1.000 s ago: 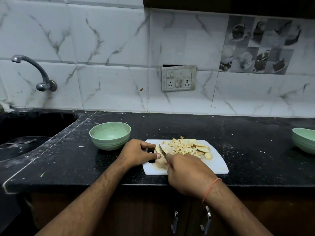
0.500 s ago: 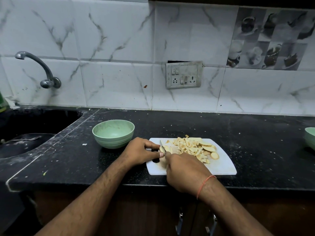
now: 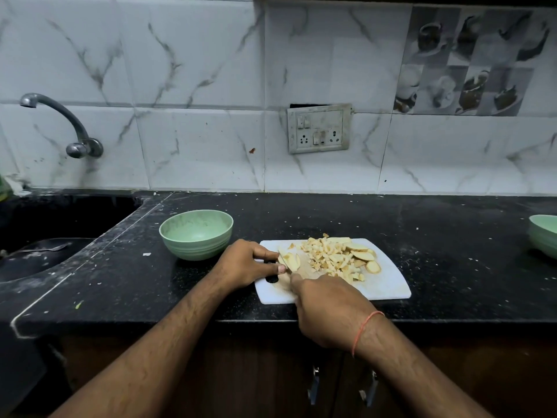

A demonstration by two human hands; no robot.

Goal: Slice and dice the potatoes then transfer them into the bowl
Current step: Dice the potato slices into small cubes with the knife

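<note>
A white cutting board (image 3: 388,285) lies on the black counter with a heap of diced potato (image 3: 328,258) and a few slices (image 3: 361,255) at its far side. My left hand (image 3: 245,263) pinches a stack of potato slices (image 3: 291,260) at the board's left end. My right hand (image 3: 328,309) grips a knife (image 3: 284,260) whose blade stands against those slices; the handle is hidden in my fist. An empty green bowl (image 3: 196,233) stands just left of the board.
A second green bowl (image 3: 544,236) sits at the counter's right edge. A black sink (image 3: 45,233) with a tap (image 3: 64,125) lies to the left. A switch socket (image 3: 319,128) is on the tiled wall. The counter's front edge (image 3: 241,320) runs under my wrists.
The view has shifted slightly, with the right bowl nearer the frame edge. Both hands stay at the board's left end, with the knife still working on the slices.
</note>
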